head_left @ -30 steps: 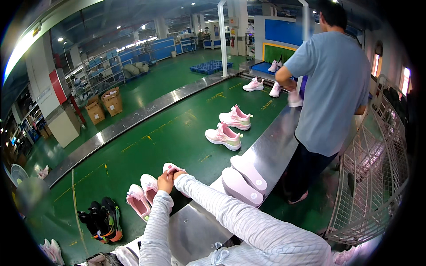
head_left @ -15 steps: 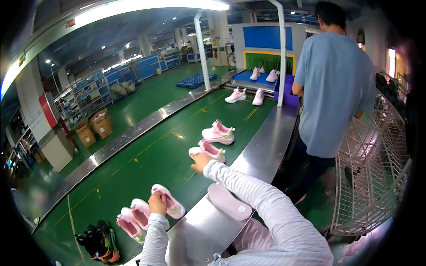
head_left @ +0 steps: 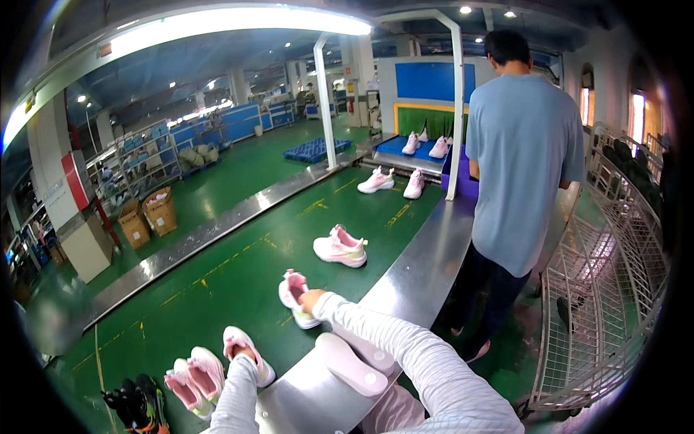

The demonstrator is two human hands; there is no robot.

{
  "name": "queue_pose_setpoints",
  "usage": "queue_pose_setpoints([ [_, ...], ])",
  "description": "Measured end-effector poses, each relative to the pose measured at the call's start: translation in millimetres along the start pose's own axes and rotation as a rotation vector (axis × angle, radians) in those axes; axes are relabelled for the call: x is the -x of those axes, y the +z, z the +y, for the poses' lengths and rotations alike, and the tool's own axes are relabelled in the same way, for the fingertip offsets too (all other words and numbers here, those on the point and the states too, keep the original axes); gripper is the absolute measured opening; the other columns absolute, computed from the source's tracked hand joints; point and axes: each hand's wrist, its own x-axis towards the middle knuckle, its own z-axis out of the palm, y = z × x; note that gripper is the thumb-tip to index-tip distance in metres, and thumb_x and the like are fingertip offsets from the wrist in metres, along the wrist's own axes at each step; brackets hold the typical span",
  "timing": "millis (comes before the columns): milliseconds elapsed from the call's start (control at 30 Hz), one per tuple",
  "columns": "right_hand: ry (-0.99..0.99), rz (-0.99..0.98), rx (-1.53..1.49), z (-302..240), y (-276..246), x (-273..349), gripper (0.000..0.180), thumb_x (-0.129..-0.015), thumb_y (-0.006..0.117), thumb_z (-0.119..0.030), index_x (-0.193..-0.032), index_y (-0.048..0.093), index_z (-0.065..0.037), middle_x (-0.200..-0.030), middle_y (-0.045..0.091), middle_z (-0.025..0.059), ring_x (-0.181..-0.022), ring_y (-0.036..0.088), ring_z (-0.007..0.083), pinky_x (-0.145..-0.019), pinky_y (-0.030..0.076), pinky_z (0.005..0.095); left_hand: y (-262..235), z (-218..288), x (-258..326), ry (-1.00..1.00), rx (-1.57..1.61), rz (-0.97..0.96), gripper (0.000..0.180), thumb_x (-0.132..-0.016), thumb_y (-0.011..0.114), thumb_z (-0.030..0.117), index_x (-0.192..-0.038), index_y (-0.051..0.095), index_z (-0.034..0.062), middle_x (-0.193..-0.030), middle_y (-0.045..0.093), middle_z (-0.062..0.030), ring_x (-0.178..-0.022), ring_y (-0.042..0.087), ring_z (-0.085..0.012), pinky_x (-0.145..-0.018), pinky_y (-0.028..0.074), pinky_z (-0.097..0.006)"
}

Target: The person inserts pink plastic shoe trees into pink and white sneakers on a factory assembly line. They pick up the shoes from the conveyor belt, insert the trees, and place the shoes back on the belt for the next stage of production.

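On a green conveyor belt (head_left: 238,267), the person's right hand (head_left: 309,299) closed over the heel of a pink-and-white sneaker (head_left: 295,295) lying near the belt's steel edge (head_left: 412,260). The left hand (head_left: 242,353) gripped a second pink sneaker (head_left: 249,354) lower down, just beside another pink pair (head_left: 194,376) and a black pair (head_left: 137,406). Two pale shoe lasts (head_left: 354,362) lay on the steel edge by the right forearm. Another sneaker (head_left: 340,247) sat farther along; a co-worker in a blue shirt (head_left: 522,159) stood beside wire racks (head_left: 600,304).
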Motion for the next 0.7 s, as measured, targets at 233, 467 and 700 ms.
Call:
queue_pose_setpoints([
  [233, -0.389, -0.226, -0.379, -103, -31, 79, 0.044, -0.075, 0.056, -0.029, -0.116, 0.047, -0.014, -0.096, 0.060, 0.0147, -0.088, 0.057, 0.0308, -0.079, 0.042, 0.0363, -13, -8, 13, 0.058, -0.010, -0.085, 0.022, -0.070, 0.055, 0.018, -0.083, 0.059, 0.0017, -0.081, 0.059, -0.0157, -0.077, 0.057, -0.0301, -0.071, 0.045, -0.040],
  [467, -0.069, 0.366, -0.087, 7, -42, 193, 0.057, -0.075, 0.057, -0.030, -0.120, 0.038, -0.003, -0.121, 0.045, 0.0147, -0.097, 0.052, 0.0295, -0.080, 0.044, 0.0364, -24, -5, 36, 0.237, 0.041, -0.227, 0.024, -0.070, 0.055, 0.020, -0.085, 0.059, 0.0020, -0.085, 0.059, -0.0155, -0.080, 0.057, -0.0298, -0.073, 0.045, -0.040],
  [700, 0.303, 0.005, -0.043, 12, -24, 239, 0.068, -0.071, 0.060, -0.043, -0.124, 0.036, -0.008, -0.098, 0.057, 0.0209, -0.087, 0.057, 0.0350, -0.074, 0.045, 0.0415, -35, -5, 54, 0.349, 0.083, -0.322, 0.026, -0.070, 0.055, 0.021, -0.087, 0.059, 0.0022, -0.088, 0.059, -0.0153, -0.082, 0.057, -0.0296, -0.074, 0.045, -0.039],
])
